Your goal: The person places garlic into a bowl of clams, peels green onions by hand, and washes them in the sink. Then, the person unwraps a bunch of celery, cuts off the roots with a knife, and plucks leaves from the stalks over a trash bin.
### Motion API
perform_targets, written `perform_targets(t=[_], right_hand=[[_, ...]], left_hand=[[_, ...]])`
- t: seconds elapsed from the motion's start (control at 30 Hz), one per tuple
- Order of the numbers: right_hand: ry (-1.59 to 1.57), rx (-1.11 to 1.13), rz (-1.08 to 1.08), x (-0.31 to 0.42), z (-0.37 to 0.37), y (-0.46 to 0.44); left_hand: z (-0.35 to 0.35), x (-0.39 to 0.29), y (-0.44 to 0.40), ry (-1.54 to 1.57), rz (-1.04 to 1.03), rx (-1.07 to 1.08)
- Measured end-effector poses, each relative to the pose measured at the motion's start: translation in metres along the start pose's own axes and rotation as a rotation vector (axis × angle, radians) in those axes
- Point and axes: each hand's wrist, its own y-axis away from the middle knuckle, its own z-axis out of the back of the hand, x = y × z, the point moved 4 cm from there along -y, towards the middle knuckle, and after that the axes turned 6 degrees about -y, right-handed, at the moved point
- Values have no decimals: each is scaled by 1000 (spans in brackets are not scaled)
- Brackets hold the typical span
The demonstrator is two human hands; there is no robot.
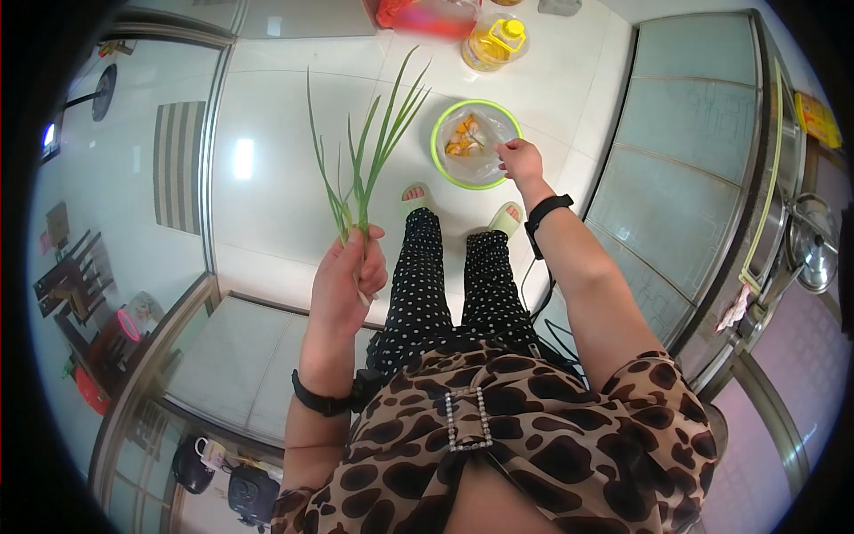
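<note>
A bunch of green onions (363, 182) stands upright in my left hand (345, 271), whose fingers are wrapped round the stems near the white ends. The long green leaves fan out above the fist. My right hand (521, 161) is over the right rim of a round green trash bin (435, 147), its fingertips pinched together. Whether something small is between those fingertips is too small to tell. Inside the bin is a clear plastic bag (478, 168) with orange and pale scraps (463, 138) and a bit of green.
A jug of yellow oil (487, 46) stands on the tiled floor beyond the bin, near a red bag (427, 16). Cabinets with glass-like doors (680, 151) line the right side. At left is a sliding glass door (212, 160). Dark cables (553, 331) hang beside my right leg.
</note>
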Motion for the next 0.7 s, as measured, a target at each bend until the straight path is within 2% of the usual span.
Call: perform_targets(t=[0.23, 0.3, 0.53, 0.63, 0.7], right_hand=[[-40, 53, 0, -14, -2, -11], [-181, 84, 13, -15, -1, -8], [-152, 85, -4, -12, 4, 0], [-238, 157, 74, -17, -1, 1], [-72, 29, 284, -15, 0, 0]], left_hand=[[-11, 0, -4, -9, 12, 5], [-15, -2, -3, -10, 23, -3], [-25, 0, -6, -22, 27, 49], [-30, 1, -5, -31, 31, 56], [-32, 2, -6, -39, 36, 66]])
